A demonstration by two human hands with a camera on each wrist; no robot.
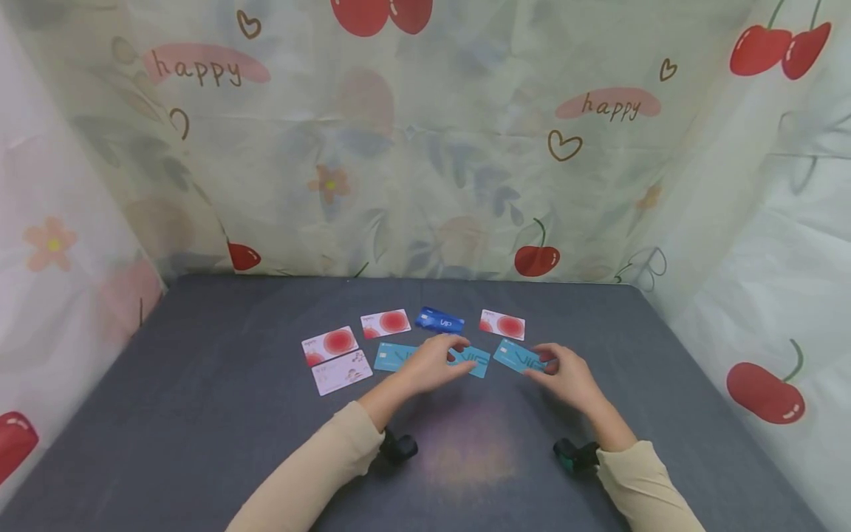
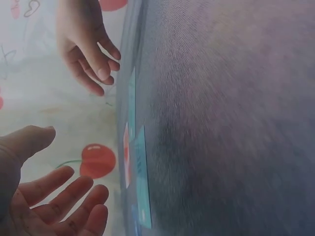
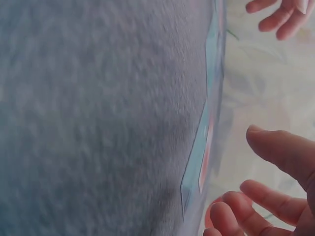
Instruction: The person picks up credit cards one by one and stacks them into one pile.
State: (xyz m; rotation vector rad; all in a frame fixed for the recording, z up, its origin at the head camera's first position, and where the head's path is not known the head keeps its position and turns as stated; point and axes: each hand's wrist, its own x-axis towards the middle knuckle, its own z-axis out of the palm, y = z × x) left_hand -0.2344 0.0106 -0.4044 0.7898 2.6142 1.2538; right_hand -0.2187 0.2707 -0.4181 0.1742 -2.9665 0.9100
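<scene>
Three teal VIP cards lie in a row on the dark table. My left hand (image 1: pixel 431 363) hovers over the left and middle ones, the middle teal card (image 1: pixel 475 362) and the left teal card (image 1: pixel 392 356), partly covering both. In the left wrist view its thumb and fingers (image 2: pixel 74 201) are spread apart with nothing between them. My right hand (image 1: pixel 569 375) is at the right end of the right teal card (image 1: pixel 515 356), fingertips overlapping its edge in the head view. The right wrist view shows a gap between that hand's thumb (image 3: pixel 280 147) and its relaxed fingers.
Behind the teal row lie a dark blue VIP card (image 1: pixel 440 321), a red-and-white card (image 1: pixel 385 324) and another red-and-white card (image 1: pixel 502 325). At the left, a third red-and-white card (image 1: pixel 330 344) sits above a pale pink card (image 1: pixel 342 372). A patterned curtain (image 1: pixel 412 207) borders the dark table (image 1: pixel 219 399).
</scene>
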